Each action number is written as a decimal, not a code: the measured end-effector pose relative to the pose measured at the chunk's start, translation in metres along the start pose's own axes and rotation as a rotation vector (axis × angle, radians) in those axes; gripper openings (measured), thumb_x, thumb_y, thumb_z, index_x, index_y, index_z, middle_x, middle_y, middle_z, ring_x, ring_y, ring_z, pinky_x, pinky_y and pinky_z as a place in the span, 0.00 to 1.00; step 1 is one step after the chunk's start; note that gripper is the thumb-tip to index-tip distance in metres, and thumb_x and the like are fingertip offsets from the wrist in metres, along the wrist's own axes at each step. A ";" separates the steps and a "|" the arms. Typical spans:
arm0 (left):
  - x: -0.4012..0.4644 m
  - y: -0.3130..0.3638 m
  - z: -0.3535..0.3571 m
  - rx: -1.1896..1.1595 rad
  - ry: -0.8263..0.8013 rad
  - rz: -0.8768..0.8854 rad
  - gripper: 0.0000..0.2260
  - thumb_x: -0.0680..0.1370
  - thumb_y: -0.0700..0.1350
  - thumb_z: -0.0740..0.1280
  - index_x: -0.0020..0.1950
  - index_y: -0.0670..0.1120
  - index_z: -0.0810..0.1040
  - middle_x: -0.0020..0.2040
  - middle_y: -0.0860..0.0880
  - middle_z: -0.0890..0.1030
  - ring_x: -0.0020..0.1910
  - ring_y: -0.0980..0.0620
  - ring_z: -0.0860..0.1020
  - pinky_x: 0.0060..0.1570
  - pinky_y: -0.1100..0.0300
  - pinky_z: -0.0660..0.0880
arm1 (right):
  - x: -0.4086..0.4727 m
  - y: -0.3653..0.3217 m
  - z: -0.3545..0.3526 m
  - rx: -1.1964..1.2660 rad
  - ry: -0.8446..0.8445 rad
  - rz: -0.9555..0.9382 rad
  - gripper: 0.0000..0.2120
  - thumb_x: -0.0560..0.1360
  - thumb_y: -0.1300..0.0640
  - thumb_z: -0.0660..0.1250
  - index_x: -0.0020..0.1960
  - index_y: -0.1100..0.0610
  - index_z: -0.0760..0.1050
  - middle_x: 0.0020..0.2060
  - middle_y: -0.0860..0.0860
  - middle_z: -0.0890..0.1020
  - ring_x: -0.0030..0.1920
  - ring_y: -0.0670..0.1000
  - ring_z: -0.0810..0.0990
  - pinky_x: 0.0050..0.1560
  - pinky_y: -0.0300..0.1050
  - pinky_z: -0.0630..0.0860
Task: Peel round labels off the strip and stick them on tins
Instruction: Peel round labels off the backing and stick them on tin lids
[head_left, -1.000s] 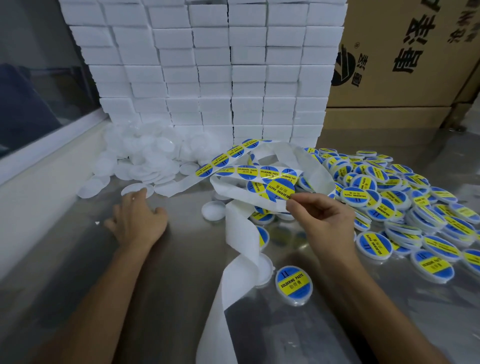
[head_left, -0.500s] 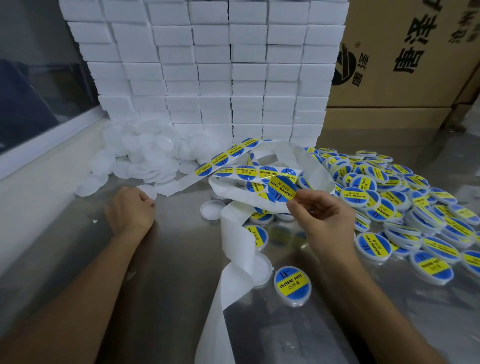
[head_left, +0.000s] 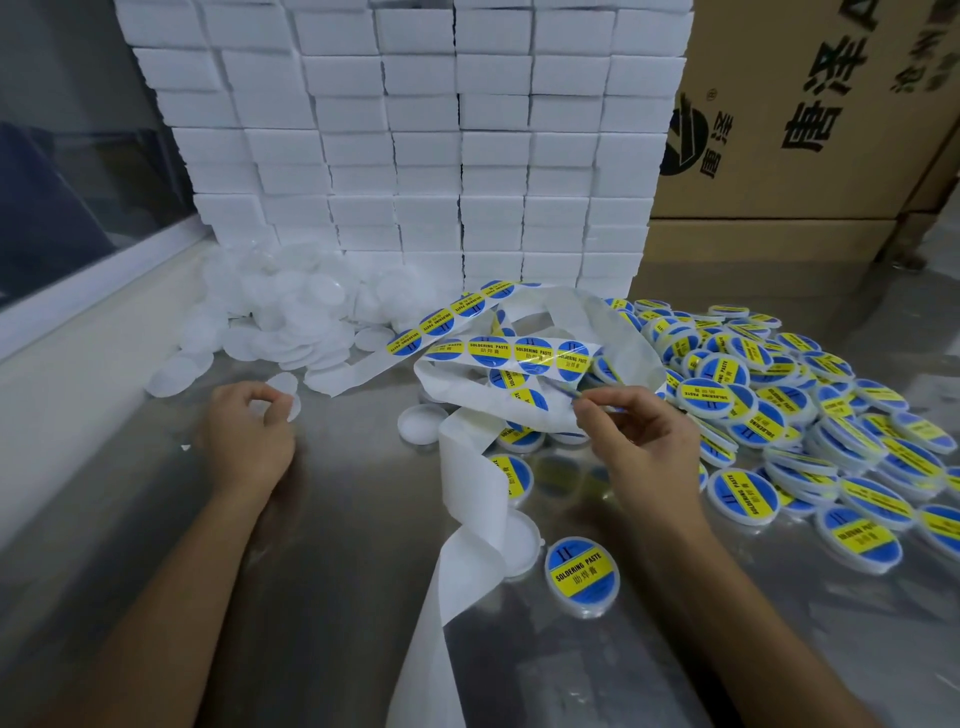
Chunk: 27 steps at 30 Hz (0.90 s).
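A white backing strip (head_left: 470, 467) curls across the steel table, and its upper loop carries a row of blue-and-yellow round labels (head_left: 532, 353). My right hand (head_left: 641, 441) pinches one peeled label (head_left: 577, 393) between thumb and fingertips, seen nearly edge-on just below that row. My left hand (head_left: 249, 439) lies to the left at the rim of the unlabelled pile, with its fingers curled round a plain white tin (head_left: 292, 404). A heap of plain white tins (head_left: 291, 317) lies behind it. Labelled tins (head_left: 779, 410) are heaped at the right.
A wall of stacked white boxes (head_left: 415, 156) closes off the back, with brown cartons (head_left: 810, 130) to its right. A raised white ledge (head_left: 78, 353) runs along the left. One labelled tin (head_left: 582, 576) and an open white lid (head_left: 422, 423) lie near the strip.
My right hand has pulled the label clear of the strip and turned it edge-on. My left hand went from lying flat to curling round a white tin.
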<state>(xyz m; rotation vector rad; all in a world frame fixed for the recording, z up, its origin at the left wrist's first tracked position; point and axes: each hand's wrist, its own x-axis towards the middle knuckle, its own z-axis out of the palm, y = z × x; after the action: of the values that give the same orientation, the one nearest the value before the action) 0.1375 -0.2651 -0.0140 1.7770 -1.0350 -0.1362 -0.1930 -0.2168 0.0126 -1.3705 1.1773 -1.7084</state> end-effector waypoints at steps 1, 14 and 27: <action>-0.005 0.000 0.000 0.011 -0.003 0.050 0.04 0.76 0.40 0.67 0.42 0.47 0.75 0.52 0.47 0.77 0.54 0.43 0.75 0.58 0.45 0.71 | 0.000 0.000 0.001 -0.001 0.008 0.000 0.04 0.73 0.62 0.74 0.43 0.54 0.83 0.40 0.50 0.84 0.33 0.41 0.79 0.33 0.33 0.73; -0.089 0.080 0.015 -0.665 -0.074 0.207 0.09 0.79 0.34 0.65 0.46 0.48 0.73 0.37 0.54 0.80 0.34 0.55 0.81 0.39 0.66 0.76 | -0.006 -0.006 0.009 0.042 -0.062 0.052 0.09 0.74 0.62 0.73 0.54 0.54 0.79 0.37 0.49 0.84 0.32 0.49 0.82 0.32 0.36 0.75; -0.126 0.101 0.019 -1.079 -0.671 -0.329 0.11 0.70 0.33 0.71 0.51 0.40 0.79 0.46 0.38 0.85 0.43 0.42 0.85 0.40 0.58 0.81 | -0.017 -0.013 0.022 0.110 -0.182 0.088 0.16 0.70 0.64 0.76 0.53 0.51 0.78 0.38 0.55 0.86 0.41 0.53 0.86 0.42 0.41 0.81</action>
<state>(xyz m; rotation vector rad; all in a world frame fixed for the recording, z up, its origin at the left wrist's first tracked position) -0.0094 -0.2010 0.0133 0.8590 -0.8225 -1.3030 -0.1669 -0.2024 0.0188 -1.3554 1.0118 -1.5287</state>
